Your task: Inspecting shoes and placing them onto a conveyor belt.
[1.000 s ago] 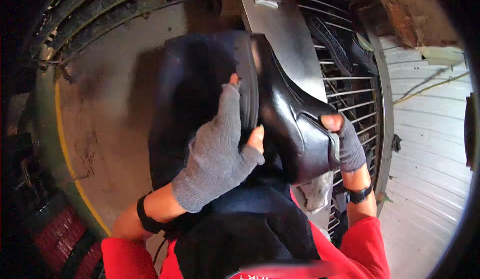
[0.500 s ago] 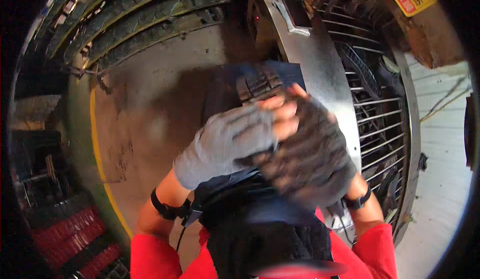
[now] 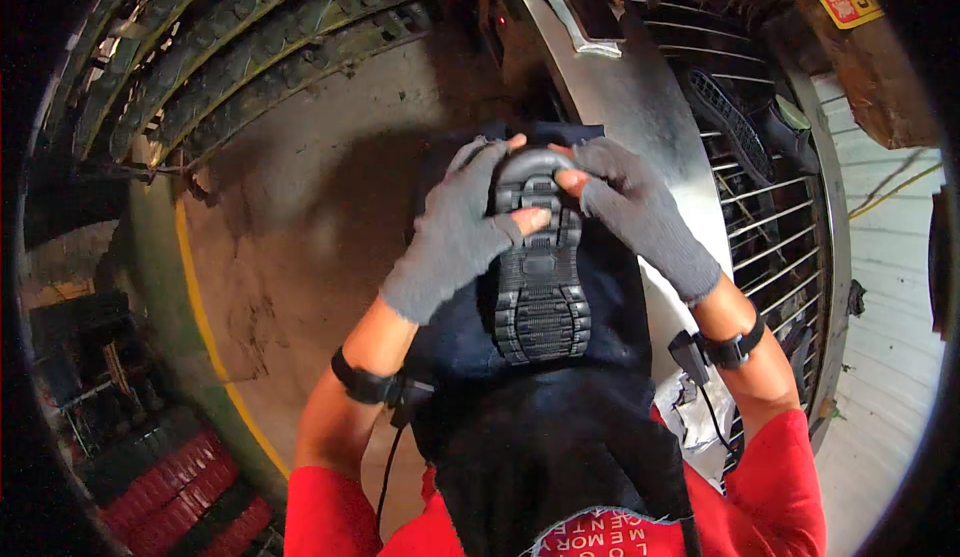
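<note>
A black shoe sole (image 3: 541,302) lies tread side up along my lap, its rounded far end lifted toward my fingers. My left hand (image 3: 452,229), in a grey fingerless glove, grips its left side with the thumb pressed on the tread. At the far end, my right hand (image 3: 645,209), gloved the same way, pinches the rim between thumb and fingers. The fingers under the edge are mostly hidden. Dark cloth (image 3: 450,342) covers my lap beneath the sole.
To the right runs a metal bench (image 3: 635,107) with a dark flat item (image 3: 588,9) on pale sheets. Beyond it, a barred rack (image 3: 765,222) carries another black sole (image 3: 728,122). Shelves of dark shoe parts (image 3: 260,42) stand far left; red pieces (image 3: 175,477) lie near left.
My hands have moved apart from an overlapping, blurred position. The right hand has shifted up to the sole's far end. The sole's tread now shows along its length.
</note>
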A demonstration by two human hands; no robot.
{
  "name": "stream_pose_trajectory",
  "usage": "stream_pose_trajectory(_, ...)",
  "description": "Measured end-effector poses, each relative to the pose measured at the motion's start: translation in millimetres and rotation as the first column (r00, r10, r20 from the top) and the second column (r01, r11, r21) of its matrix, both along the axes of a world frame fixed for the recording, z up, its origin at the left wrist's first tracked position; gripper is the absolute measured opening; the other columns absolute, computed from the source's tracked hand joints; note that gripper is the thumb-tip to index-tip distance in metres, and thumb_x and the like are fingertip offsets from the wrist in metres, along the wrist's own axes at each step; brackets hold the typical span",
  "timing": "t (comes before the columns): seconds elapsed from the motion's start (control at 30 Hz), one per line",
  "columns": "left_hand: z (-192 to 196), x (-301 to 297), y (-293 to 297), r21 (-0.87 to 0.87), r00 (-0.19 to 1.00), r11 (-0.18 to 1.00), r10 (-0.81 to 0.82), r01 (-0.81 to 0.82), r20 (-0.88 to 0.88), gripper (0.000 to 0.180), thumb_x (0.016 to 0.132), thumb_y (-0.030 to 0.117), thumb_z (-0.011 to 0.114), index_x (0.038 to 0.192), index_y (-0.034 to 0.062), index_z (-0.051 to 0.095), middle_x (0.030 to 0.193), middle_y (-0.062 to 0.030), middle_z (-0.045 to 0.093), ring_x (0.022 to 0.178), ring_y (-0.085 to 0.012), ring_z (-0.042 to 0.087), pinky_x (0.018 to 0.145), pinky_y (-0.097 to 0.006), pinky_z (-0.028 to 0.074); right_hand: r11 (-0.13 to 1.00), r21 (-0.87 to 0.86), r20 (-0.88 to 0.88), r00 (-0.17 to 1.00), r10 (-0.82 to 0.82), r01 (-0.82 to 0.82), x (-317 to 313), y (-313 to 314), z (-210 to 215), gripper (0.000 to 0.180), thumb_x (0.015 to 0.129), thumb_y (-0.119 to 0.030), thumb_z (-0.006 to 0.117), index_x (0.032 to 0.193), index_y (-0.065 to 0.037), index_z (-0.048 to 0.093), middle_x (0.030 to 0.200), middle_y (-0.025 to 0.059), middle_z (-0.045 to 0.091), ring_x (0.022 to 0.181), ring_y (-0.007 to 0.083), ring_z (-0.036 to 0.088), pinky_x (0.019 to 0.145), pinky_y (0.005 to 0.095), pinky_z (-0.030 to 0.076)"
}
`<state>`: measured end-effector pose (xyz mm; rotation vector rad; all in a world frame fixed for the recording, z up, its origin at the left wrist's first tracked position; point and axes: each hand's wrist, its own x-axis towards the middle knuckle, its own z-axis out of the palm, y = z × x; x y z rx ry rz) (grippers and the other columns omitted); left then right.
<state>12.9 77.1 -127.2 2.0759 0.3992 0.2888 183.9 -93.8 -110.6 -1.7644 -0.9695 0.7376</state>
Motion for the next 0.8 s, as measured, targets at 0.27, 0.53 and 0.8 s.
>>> stream_pose_trajectory(0.27,54.6,-67.1,-30.0,-0.053,0.914,0.913,-0.401,0.404,0.061,0.052,0.068,0.037,0.095,0.116,0.0225,0.08,0.103,-0.0064,0.054,0.103,-0.0292,0.058,0.093,-0.043,0.051,0.89,0.023,-0.138,0.88,0.454,-0.456,-16.0,-64.5,50.4,0.046,0.056,-0.024,0.102,0.087,-0.012,0.071,0.096,0.0036,0.064,0.109,0.0299,0.062,0.11,0.0494,0.046)
stream_pose_trajectory(0.53,11.6,-9.5,-16.3,-0.294,0.989,0.945,0.148,-0.146,-0.017,0.059,0.077,0.018,0.088,0.129,-0.0006,0.069,0.113,-0.0121,0.065,0.105,-0.0298,0.059,0.096,-0.038,0.05,0.989,-0.059,-0.659,0.739,-0.141,0.136,-14.1,-10.6,1.9,0.056,0.075,-0.015,0.092,0.121,-0.006,0.061,0.106,0.0009,0.053,0.103,0.0158,0.052,0.096,0.0319,0.041)
stream_pose_trajectory(0.8,9.2,18.7,22.6,-0.348,0.99,0.934,0.044,-0.088,-0.133,0.068,0.078,0.021,0.088,0.137,-0.0003,0.063,0.124,-0.0141,0.066,0.106,-0.0302,0.059,0.1,-0.04,0.048,1.0,-0.013,-0.516,0.856,0.014,-0.025,21.2,10.4,-30.5,0.064,0.079,-0.022,0.087,0.134,-0.007,0.056,0.106,0.0013,0.048,0.097,0.0147,0.046,0.093,0.0294,0.039)
